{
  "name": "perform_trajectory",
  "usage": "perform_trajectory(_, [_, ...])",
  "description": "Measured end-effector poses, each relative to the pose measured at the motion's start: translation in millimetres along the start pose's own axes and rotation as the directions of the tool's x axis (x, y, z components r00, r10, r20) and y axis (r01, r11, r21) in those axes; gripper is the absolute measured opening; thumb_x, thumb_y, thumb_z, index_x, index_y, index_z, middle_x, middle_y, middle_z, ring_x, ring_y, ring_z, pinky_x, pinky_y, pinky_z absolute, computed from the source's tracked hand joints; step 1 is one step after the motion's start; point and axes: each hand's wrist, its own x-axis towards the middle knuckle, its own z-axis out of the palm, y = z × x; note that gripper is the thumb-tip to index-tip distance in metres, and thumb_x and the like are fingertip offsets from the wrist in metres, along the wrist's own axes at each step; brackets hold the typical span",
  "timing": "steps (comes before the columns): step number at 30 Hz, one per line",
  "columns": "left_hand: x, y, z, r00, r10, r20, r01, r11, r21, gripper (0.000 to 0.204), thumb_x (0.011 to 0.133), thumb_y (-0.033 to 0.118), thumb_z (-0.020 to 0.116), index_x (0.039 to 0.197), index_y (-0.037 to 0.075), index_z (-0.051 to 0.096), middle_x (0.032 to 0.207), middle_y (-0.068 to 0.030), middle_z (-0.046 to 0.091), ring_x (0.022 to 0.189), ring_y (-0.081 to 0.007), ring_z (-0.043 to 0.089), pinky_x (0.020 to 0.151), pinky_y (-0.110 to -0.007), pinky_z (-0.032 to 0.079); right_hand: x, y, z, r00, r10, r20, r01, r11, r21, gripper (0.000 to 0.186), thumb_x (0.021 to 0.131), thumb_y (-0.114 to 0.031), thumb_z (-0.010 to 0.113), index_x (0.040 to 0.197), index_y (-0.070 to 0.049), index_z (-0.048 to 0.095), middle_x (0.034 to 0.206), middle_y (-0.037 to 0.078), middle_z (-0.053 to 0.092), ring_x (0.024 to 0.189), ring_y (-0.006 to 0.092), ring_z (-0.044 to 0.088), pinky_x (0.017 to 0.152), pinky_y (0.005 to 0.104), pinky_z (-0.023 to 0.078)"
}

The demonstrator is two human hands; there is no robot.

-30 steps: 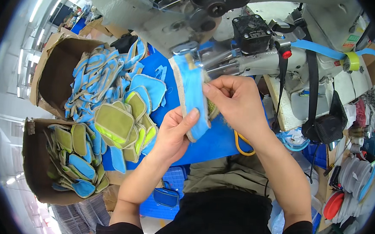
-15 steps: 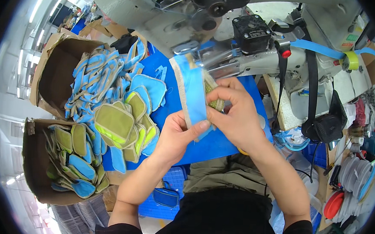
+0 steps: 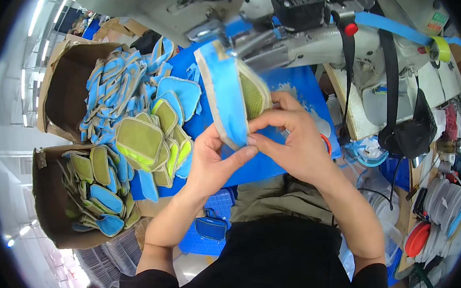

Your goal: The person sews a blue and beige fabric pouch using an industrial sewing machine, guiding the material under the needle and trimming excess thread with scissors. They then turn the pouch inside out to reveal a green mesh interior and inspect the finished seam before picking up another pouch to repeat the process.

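Observation:
Between my hands is a curved blue fabric strip [image 3: 220,93] with beige-grey edging, standing tilted beside an olive mesh pad [image 3: 253,96] with a pale bound rim. My left hand [image 3: 208,166] is closed on the strip's lower end, thumb in front. My right hand [image 3: 296,143] pinches the same corner from the right, where strip and pad meet. The work's upper end lies close to the metal arm of a sewing machine [image 3: 299,56]; blur hides whether they touch. A stack of olive pads [image 3: 138,142] with lime parts lies left of my left hand.
Edged blue strips [image 3: 120,87] heap up at the left on the blue tabletop [image 3: 263,172]. Two cardboard boxes [image 3: 52,207] stand at the far left, the nearer one holding pads. Blue tape [image 3: 391,25] runs to the machine. Tape rolls [image 3: 440,202] sit at the right.
The strip and pad have shifted slightly left and up in view, and more of the olive pad shows now. My right fingers have moved down to the strip's lower corner. The view has shifted somewhat.

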Motion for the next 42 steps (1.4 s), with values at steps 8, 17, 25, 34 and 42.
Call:
perform_trajectory(8, [-9, -17, 0, 0.995, 0.039, -0.091, -0.039, 0.999, 0.002, 0.039, 0.094, -0.006, 0.072, 0.132, 0.002, 0.066, 0.115, -0.0043, 0.074, 0.104, -0.0098, 0.067, 0.090, -0.027, 0.054, 5, -5, 4, 0.996, -0.054, -0.073, 0.044, 0.990, -0.136, 0.017, 0.078, -0.015, 0.084, 0.094, -0.012, 0.080, 0.122, 0.016, 0.066, 0.105, 0.0328, 0.069, 0.088, 0.0400, 0.055])
perform_trajectory(17, [0, -17, -16, 0.997, -0.050, 0.062, 0.059, 0.986, -0.157, 0.041, 0.093, -0.008, 0.065, 0.132, 0.003, 0.064, 0.112, -0.0031, 0.074, 0.096, -0.0077, 0.067, 0.082, -0.023, 0.052, 14, 9, -3, 0.997, 0.052, 0.065, -0.055, 0.997, 0.048, 0.018, 0.077, -0.015, 0.084, 0.094, -0.012, 0.081, 0.101, 0.013, 0.065, 0.091, 0.0321, 0.066, 0.077, 0.0414, 0.051])
perform_trajectory(25, [1, -11, -12, 0.994, -0.040, 0.103, 0.053, 0.991, -0.122, 0.034, 0.094, -0.009, 0.064, 0.126, 0.004, 0.067, 0.112, 0.0009, 0.073, 0.099, -0.0050, 0.065, 0.085, -0.024, 0.051, 13, -4, 18, 0.982, 0.039, -0.186, -0.050, 0.997, -0.055, 0.019, 0.073, -0.016, 0.086, 0.089, -0.007, 0.080, 0.097, 0.014, 0.063, 0.089, 0.0317, 0.066, 0.077, 0.0399, 0.052])
perform_trajectory(34, [-1, -14, -13, 0.992, -0.046, 0.117, 0.059, 0.992, -0.111, 0.016, 0.099, 0.005, 0.073, 0.114, 0.002, 0.075, 0.099, 0.0045, 0.071, 0.090, -0.0017, 0.059, 0.078, -0.023, 0.048, 11, -5, 24, 0.972, 0.061, -0.225, -0.064, 0.998, -0.007, 0.017, 0.078, -0.011, 0.081, 0.093, -0.004, 0.077, 0.106, 0.015, 0.064, 0.097, 0.0341, 0.067, 0.082, 0.0414, 0.053])
perform_trajectory(42, [1, -14, -9, 0.992, -0.079, 0.094, 0.083, 0.995, -0.047, 0.012, 0.100, 0.010, 0.074, 0.108, 0.003, 0.078, 0.089, 0.0067, 0.069, 0.078, 0.0004, 0.053, 0.065, -0.021, 0.042, 38, -16, 26, 0.897, -0.100, -0.430, 0.041, 0.989, -0.145, 0.017, 0.077, -0.010, 0.082, 0.093, -0.012, 0.076, 0.113, 0.012, 0.065, 0.100, 0.0321, 0.069, 0.081, 0.0397, 0.055])
